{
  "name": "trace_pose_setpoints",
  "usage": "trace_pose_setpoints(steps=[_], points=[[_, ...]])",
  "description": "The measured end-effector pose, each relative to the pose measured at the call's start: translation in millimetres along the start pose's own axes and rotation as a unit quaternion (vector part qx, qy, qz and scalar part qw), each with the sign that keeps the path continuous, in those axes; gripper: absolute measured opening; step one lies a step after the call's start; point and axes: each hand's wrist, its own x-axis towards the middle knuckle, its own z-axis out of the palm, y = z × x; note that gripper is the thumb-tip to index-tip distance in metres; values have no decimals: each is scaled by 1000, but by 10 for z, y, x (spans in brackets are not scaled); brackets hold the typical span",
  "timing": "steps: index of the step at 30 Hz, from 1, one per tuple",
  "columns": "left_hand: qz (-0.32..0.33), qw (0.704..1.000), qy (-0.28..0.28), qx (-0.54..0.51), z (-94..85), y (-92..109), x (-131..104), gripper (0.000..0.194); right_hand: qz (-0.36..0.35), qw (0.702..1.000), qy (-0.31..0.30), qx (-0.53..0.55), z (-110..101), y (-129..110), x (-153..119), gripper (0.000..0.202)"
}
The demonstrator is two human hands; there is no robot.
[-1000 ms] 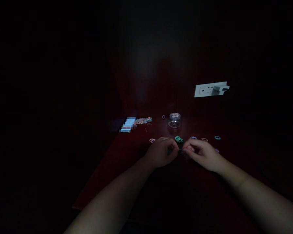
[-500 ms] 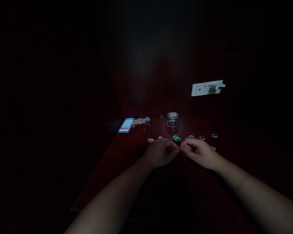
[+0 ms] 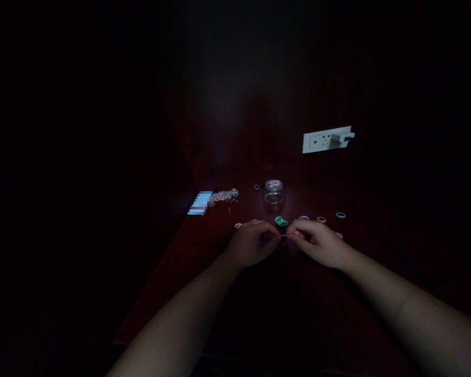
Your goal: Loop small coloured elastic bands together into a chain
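Note:
My left hand (image 3: pixel 252 244) and my right hand (image 3: pixel 318 244) face each other low over the table, each in a pinch. Between their fingertips runs a thin, pale pinkish hair tie (image 3: pixel 283 235), pulled into a short straight line. Just beyond the fingers lie green hair ties (image 3: pixel 281 222). Past the right hand are a purple hair tie (image 3: pixel 304 218), an orange one (image 3: pixel 321 220) and a blue one (image 3: pixel 340 215). A pink hair tie (image 3: pixel 238 225) shows beside the left hand, partly covered. Dim light blurs what is beneath the hands.
A clear lidded jar (image 3: pixel 273 192) stands near the wall, with a small ring (image 3: pixel 256 187) to its left. A heap of mixed hair ties (image 3: pixel 224 195) lies beside a lit phone (image 3: pixel 200 203). On the wall is a socket plate (image 3: pixel 314 142) with a plug. The dark red table (image 3: pixel 172 293) has its edge at left.
My fingertips have moved slightly apart, and more of the hair tie shows stretched between them. The whole view has shifted a little.

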Motion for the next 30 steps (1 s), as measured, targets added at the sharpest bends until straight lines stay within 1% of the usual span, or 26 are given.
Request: trace_pose_setpoints(steps=[9, 14, 18, 30], points=[[2, 1000, 4, 3, -1, 3, -17, 13, 2, 1000, 1, -15, 13, 32, -2, 19], [5, 1000, -18, 10, 10, 12, -18, 13, 14, 1000, -2, -7, 20, 34, 1, 19], [4, 1000, -16, 1, 6, 23, -12, 10, 17, 1000, -6, 6, 22, 18, 6, 20], [-22, 1000, -20, 3, 8, 20, -6, 9, 8, 1000, -7, -18, 26, 22, 10, 23]])
